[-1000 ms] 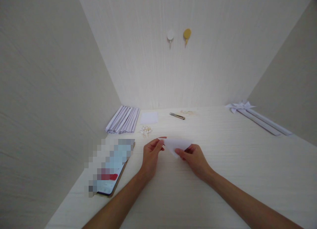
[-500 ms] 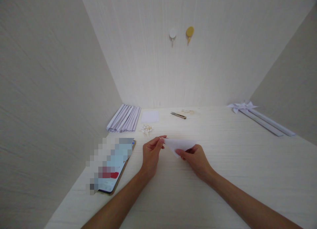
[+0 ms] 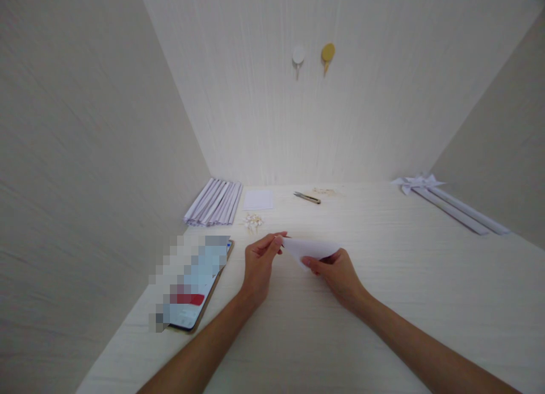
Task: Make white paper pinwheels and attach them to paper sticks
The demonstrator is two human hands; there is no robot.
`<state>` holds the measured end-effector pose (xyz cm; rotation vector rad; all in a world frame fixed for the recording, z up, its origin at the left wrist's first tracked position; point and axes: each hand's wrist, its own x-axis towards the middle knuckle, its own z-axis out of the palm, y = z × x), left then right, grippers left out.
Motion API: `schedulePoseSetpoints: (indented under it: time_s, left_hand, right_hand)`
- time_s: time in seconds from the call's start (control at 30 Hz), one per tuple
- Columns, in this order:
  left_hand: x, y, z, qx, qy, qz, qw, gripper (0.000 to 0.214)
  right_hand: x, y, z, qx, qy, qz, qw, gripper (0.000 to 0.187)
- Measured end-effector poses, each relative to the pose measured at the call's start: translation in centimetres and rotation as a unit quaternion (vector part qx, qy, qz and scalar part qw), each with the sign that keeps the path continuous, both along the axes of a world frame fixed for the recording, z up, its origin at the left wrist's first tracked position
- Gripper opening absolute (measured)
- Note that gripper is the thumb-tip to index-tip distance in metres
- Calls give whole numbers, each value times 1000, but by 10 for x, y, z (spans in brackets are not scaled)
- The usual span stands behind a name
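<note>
Between my hands is a white piece of paper (image 3: 313, 248), folded or curled to a triangular shape, held above the table. My left hand (image 3: 260, 262) pinches its left corner between thumb and fingers. My right hand (image 3: 336, 272) grips its lower right part, thumb on the near side and fingers behind. Just beyond my left hand lies a small heap of short whitish bits (image 3: 253, 221), too small to name. Thread snips (image 3: 307, 198) lie farther back.
A stack of white square paper (image 3: 258, 200) sits at the back, beside many folded paper strips (image 3: 215, 202). A phone (image 3: 200, 286), partly blurred, lies at left. Two long white strips (image 3: 457, 209) and a folded paper piece (image 3: 417, 183) lie at right. Hooks (image 3: 327, 53) hang on the wall.
Almost nothing differs. Both hands keep their grip on the paper, and the view has shifted very slightly.
</note>
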<state>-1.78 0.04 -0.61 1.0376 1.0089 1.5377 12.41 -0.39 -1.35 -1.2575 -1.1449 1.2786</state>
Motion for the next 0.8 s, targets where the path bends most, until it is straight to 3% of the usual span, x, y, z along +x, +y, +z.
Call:
schedulePoseSetpoints:
  time_s: [0.8]
  left_hand:
    - [-3, 1, 7, 41, 18, -7, 999, 8]
  right_hand:
    - [2, 1, -2, 3, 20, 27, 999, 21]
